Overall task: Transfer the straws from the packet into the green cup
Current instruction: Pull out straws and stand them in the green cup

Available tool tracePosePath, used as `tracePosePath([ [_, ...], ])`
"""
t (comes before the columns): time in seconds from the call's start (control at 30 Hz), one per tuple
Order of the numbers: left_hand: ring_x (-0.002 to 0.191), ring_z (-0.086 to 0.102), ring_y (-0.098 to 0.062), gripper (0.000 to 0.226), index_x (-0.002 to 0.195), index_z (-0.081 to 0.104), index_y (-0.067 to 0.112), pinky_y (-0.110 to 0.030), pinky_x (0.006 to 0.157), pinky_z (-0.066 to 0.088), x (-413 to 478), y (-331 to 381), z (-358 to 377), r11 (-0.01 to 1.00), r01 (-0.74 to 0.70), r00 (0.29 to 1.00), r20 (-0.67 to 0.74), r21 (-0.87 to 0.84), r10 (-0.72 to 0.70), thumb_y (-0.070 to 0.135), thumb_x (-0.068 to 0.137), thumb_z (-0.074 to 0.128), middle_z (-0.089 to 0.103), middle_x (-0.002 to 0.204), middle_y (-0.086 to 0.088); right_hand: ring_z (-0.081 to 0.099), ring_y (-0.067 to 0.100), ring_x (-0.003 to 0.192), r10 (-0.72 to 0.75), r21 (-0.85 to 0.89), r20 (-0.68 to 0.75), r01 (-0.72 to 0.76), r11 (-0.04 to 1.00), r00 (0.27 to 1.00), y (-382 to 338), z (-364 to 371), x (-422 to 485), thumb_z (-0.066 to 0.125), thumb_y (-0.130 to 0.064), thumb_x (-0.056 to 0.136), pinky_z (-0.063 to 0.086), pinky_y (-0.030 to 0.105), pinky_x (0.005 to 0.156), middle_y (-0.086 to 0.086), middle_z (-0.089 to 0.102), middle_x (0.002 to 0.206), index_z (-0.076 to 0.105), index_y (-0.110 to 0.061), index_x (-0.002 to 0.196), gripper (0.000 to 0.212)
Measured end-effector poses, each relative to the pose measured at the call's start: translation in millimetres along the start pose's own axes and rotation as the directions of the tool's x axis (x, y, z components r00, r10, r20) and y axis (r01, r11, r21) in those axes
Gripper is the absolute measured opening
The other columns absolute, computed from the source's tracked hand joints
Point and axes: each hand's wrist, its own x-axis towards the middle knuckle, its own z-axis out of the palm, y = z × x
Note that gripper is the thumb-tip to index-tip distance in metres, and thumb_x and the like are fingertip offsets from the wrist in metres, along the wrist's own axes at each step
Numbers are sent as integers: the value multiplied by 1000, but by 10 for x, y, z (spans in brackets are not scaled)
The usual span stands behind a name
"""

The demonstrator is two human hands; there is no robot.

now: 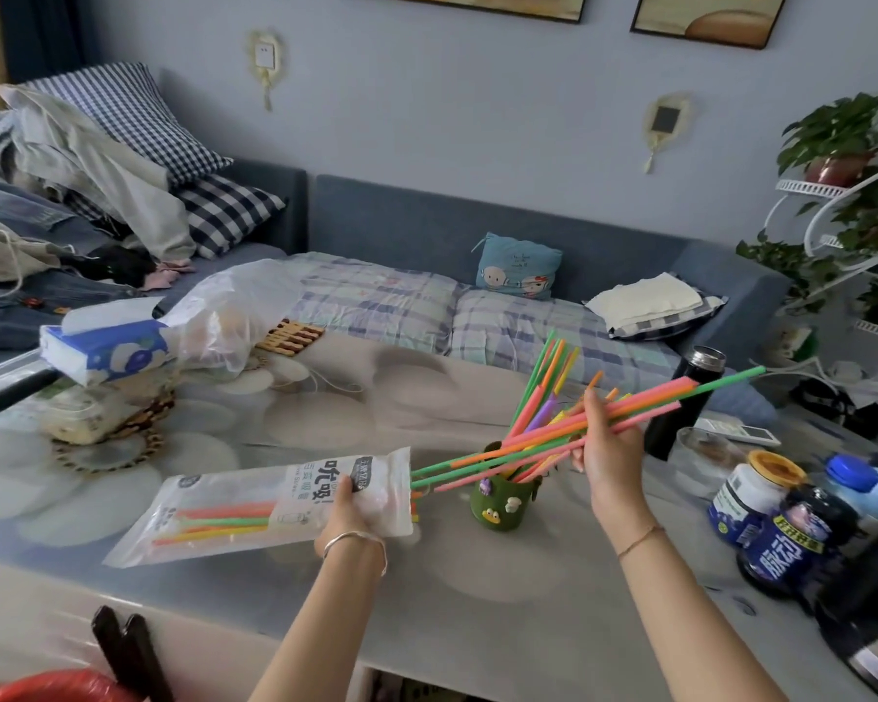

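My left hand grips the open end of the clear straw packet, which lies on the table with a few straws still inside. My right hand holds a bundle of pink, orange and green straws. The bundle is nearly level, its left tips just outside the packet's mouth and passing in front of the green cup. The cup stands upright between my hands, decorated with small figures. Several straws stand in it, leaning up to the right.
A black flask stands just right of my right hand. Jars and bottles crowd the table's right edge. A tissue pack and plastic bag sit at the far left. A sofa runs behind the table.
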Motion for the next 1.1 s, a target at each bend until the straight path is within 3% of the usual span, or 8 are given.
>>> tracePosePath([
  [0.13, 97, 57, -23, 66, 141, 46, 7, -37, 103, 48, -86, 106, -4, 999, -39, 997, -70, 15, 40, 25, 84, 75, 59, 140, -10, 44, 2, 31, -112, -119, -61, 105, 987, 992, -104, -124, 178, 52, -34, 93, 33, 17, 36, -7, 50, 38, 56, -15, 60, 39],
  [0.27, 121, 59, -27, 69, 143, 42, 6, -33, 100, 45, -156, 126, -36, 997, -60, 995, -76, 40, 63, 27, 86, 73, 54, 146, -11, 49, 6, 39, -218, -214, -51, 203, 956, 975, -182, -167, 225, 49, -36, 94, 37, 25, 46, 2, 53, 53, 57, -15, 61, 40],
  [0.43, 101, 60, -27, 67, 139, 46, 5, -37, 98, 49, -213, 81, -32, 995, -65, 995, -73, 79, 71, 25, 83, 76, 58, 140, -12, 52, 0, 38, -374, -352, 11, 354, 866, 927, -272, -79, 193, 46, -30, 96, 37, 9, 38, 4, 50, 52, 59, 4, 72, 43],
  [0.53, 105, 62, -28, 66, 136, 50, 5, -40, 103, 49, -176, 56, -18, 993, -70, 995, -61, 92, 76, 27, 81, 78, 61, 136, -10, 50, 4, 37, -406, -435, 67, 393, 810, 911, -285, -26, 243, 46, -33, 96, 34, 11, 35, 2, 48, 48, 58, 7, 71, 48],
  [0.63, 100, 61, -25, 58, 131, 54, 11, -39, 106, 48, -130, 25, -10, 997, -47, 998, -29, 67, 49, 28, 81, 77, 64, 126, -3, 46, 13, 41, -391, -501, 182, 427, 753, 902, -228, 36, 307, 45, -35, 96, 34, 15, 37, 5, 46, 49, 57, 7, 70, 51],
  [0.8, 97, 63, -25, 48, 117, 57, 14, -47, 103, 50, -80, -67, 22, 997, -46, 999, -11, 66, 47, 24, 76, 81, 65, 127, -3, 40, 14, 41, -155, -676, 378, 386, 628, 913, 101, 162, 415, 52, -38, 92, 33, 25, 45, -1, 40, 47, 43, -10, 54, 48],
  [0.93, 96, 57, -24, 59, 133, 53, 6, -42, 106, 48, -115, -108, 56, 994, -62, 998, -12, 87, 63, 22, 81, 77, 63, 129, -7, 56, 22, 50, -43, -723, 354, 303, 621, 934, 246, 218, 440, 61, -37, 87, 46, 30, 53, 3, 52, 51, 48, -11, 55, 43],
  [1.1, 105, 63, -25, 64, 134, 52, 6, -44, 107, 48, -149, -133, 93, 991, -67, 998, 2, 114, 67, 24, 79, 79, 62, 135, -9, 55, 20, 46, -194, -625, 243, 307, 717, 950, 201, 245, 444, 51, -36, 93, 47, 32, 51, 3, 52, 49, 63, -4, 74, 39],
])
